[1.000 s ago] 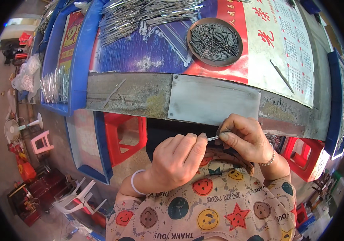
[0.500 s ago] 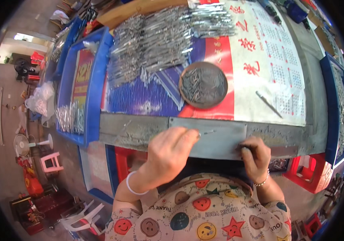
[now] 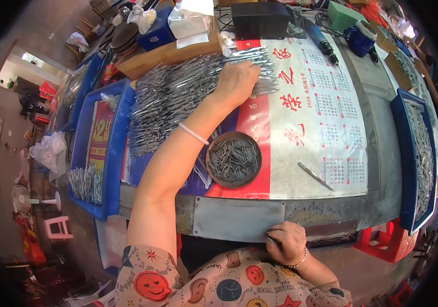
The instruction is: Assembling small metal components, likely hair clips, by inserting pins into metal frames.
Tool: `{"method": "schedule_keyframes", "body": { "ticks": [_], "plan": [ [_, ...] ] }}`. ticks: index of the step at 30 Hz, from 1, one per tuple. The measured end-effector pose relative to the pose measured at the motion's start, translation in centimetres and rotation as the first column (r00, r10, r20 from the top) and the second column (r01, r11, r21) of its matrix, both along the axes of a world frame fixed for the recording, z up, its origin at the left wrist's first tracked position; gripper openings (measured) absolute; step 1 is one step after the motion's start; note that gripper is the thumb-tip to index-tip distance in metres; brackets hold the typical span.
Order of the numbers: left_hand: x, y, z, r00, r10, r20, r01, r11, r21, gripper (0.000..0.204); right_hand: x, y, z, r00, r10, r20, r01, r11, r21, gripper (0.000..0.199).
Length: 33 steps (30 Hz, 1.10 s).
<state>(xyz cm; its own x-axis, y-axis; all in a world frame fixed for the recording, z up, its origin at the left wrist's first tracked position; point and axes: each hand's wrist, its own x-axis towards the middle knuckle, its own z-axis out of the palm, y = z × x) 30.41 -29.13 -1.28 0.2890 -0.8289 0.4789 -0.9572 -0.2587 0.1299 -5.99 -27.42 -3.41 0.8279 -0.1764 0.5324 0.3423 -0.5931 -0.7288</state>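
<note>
My left hand reaches to the far side of the table, its fingers pinched together over the right part of a broad pile of slim shiny metal rods. Whatever lies between those fingers is hidden. At the near edge, my right hand is curled closed against the right corner of a flat grey metal plate; its contents cannot be made out. Between the pile and the plate sits a round bowl full of small dark metal pins.
A pen-like metal tool lies on the calendar sheet. Blue trays of metal parts stand at the left and right. Farther back are a wooden board, a black box and a blue-black handheld tool.
My left hand has moved from above the plate away to the far rod pile. A small metal piece seen over the plate is no longer there. My right hand stays at the plate's corner.
</note>
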Motion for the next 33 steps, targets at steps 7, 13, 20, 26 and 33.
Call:
{"method": "schedule_keyframes", "body": {
  "ticks": [7, 13, 20, 26, 33],
  "plan": [
    [-2.5, 6.6, 3.0, 0.981, -0.073, -0.180, 0.049, 0.990, -0.135, 0.017, 0.5, -0.4, -0.4, 1.000, 0.008, 0.026, -0.008, 1.000, -0.004, 0.024],
    [-10.1, 22.0, 5.5, 0.878, 0.186, -0.442, -0.221, 0.975, -0.029, 0.014, -0.1, -0.1, -0.1, 0.998, -0.049, -0.048, 0.044, 0.995, -0.094, 0.023],
    [-14.8, 33.3, 2.6, 0.780, 0.463, -0.421, -0.442, 0.884, 0.153, 0.025, 0.3, 1.0, 0.4, 0.987, -0.098, -0.128, 0.094, 0.995, -0.036, 0.014],
    [-15.5, 36.1, -0.6, 0.747, 0.568, -0.346, -0.550, 0.820, 0.159, 0.019, 1.4, 2.0, 2.8, 0.974, -0.106, -0.202, 0.100, 0.994, -0.039, 0.013],
    [-15.4, 37.1, -1.8, 0.801, 0.511, -0.312, -0.519, 0.852, 0.063, 0.017, 9.6, 1.5, 5.8, 0.974, -0.006, -0.226, -0.051, 0.968, -0.246, 0.015]
  ]
}}
